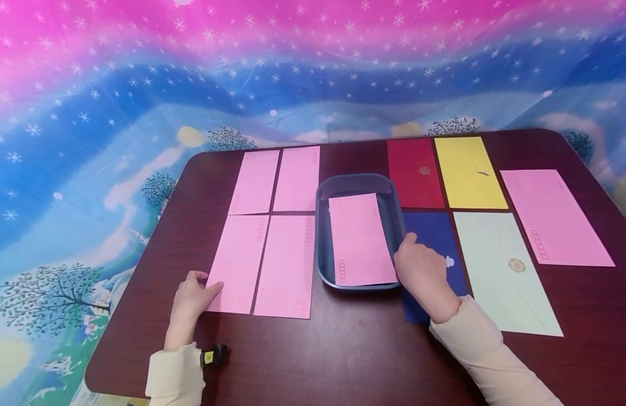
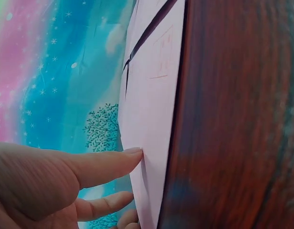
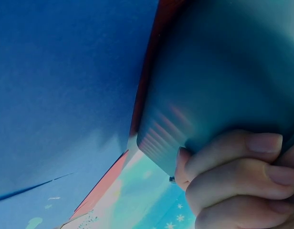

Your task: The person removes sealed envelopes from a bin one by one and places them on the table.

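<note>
My left hand (image 1: 192, 301) is at the lower left pink envelope (image 1: 236, 265), which lies flat on the table. In the left wrist view its thumb (image 2: 111, 164) rests straight on that envelope, the other fingers by its outer edge. A dark blue tray (image 1: 360, 179) with rounded corners stands mid-table, holding one pink envelope (image 1: 360, 239) that leans over its near rim. With curled fingers (image 3: 237, 183) my right hand (image 1: 421, 268) grips the tray's right side. Part of the blue envelope (image 1: 429, 231) is hidden behind this hand and sleeve.
Left of the tray, more pink envelopes (image 1: 294, 180) form a block. On the right lie a red envelope (image 1: 411, 175), a yellow one (image 1: 467, 169), a pale green one (image 1: 495, 248) and another pink one (image 1: 556, 217). A snowy printed cloth (image 1: 302, 73) hangs behind the table (image 1: 343, 349).
</note>
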`<state>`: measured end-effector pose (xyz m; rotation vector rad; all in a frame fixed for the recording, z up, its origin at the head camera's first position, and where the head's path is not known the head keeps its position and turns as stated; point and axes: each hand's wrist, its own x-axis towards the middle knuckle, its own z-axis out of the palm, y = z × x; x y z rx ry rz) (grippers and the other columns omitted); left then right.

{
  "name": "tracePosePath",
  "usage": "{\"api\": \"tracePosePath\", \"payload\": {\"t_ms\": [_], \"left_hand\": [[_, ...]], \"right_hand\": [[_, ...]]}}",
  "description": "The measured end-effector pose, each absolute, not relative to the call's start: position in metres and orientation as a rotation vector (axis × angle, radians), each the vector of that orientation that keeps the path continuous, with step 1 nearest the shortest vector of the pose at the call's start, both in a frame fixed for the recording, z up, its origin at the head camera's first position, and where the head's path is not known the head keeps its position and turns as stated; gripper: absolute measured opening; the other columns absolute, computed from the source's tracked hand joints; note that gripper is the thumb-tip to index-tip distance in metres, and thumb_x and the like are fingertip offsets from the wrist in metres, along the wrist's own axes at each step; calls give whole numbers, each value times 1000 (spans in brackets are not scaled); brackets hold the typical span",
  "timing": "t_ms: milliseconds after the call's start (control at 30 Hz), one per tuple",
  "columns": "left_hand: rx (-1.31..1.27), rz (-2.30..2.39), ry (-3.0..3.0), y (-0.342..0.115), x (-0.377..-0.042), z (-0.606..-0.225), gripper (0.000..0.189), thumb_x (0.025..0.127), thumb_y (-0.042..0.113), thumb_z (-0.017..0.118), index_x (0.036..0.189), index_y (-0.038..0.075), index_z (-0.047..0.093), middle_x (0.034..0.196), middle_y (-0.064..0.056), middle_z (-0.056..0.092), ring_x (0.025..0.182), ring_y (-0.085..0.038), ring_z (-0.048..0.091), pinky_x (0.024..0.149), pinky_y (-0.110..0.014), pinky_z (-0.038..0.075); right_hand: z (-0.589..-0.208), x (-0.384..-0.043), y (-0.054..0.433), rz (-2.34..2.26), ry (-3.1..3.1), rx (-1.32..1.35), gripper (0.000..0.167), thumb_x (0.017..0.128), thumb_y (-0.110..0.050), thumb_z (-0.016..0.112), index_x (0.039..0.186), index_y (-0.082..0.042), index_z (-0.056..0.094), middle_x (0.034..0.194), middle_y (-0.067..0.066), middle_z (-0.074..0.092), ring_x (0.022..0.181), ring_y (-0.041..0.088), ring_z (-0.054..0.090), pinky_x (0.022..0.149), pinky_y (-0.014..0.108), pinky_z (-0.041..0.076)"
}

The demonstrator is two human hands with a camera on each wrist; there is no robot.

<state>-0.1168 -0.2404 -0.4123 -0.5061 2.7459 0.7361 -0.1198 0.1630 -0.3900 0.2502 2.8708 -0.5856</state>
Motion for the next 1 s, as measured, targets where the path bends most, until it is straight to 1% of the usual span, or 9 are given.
{"api": "tracePosePath", "payload": {"t_ms": [133,233,333,433,533,600,733,833,1000], "left_hand": [[-570,775,2761,-240,-116,-414,53,92,29,53,126,-11,43,115,-36,57,103,-46,56,89,-55,44],[-620,835,2839,-234,-118,-414,47,95,32,48,120,-8,51,110,-30,61,98,-42,59,83,-51,45],[-626,909,2948,-220,-123,-411,43,97,35,45,106,-2,64,100,-22,69,88,-36,63,74,-43,45],[-579,990,3025,-198,-131,-407,44,98,37,44,91,4,71,87,-14,74,79,-31,65,65,-35,42],[-482,1073,3049,-171,-138,-400,44,98,36,44,81,6,71,79,-11,74,72,-28,64,61,-31,40],[-403,1139,3060,-149,-142,-395,42,98,34,46,76,7,70,75,-9,73,70,-27,64,61,-31,41],[-159,1284,3064,-105,-148,-385,38,98,28,49,72,8,66,71,-7,72,64,-21,64,58,-28,43],[43,1299,3068,-75,-150,-380,34,98,25,51,71,10,65,67,-4,69,59,-14,61,54,-24,42],[317,1018,3120,-39,-150,-381,38,97,27,51,62,14,56,51,5,48,49,-10,47,49,-23,36]], "right_hand": [[-390,-121,161,-586,2858,259,22,95,-13,42,97,9,46,61,16,53,52,27,54,45,34,43],[-390,-122,160,-585,2850,261,23,95,-13,42,99,10,46,62,17,54,53,27,54,46,35,44],[-389,-122,160,-579,2856,258,23,94,-13,44,98,10,46,62,17,54,52,27,54,46,34,44],[-389,-122,160,-568,2866,253,22,94,-13,45,96,9,46,62,17,53,52,27,53,45,33,43],[-388,-121,160,-568,2870,250,22,94,-13,47,96,8,46,61,16,53,52,26,53,44,32,43],[-388,-121,161,-575,2868,252,22,94,-13,46,96,9,46,62,17,54,52,26,53,44,32,43],[-387,-120,162,-585,2863,261,23,93,-13,45,97,9,46,62,17,54,53,27,54,45,33,43],[-387,-120,162,-586,2853,263,23,94,-13,45,98,9,46,62,17,54,53,27,54,46,33,43],[-389,-119,161,-580,2844,272,23,94,-13,44,98,9,46,63,17,54,54,27,54,46,34,43]]}}
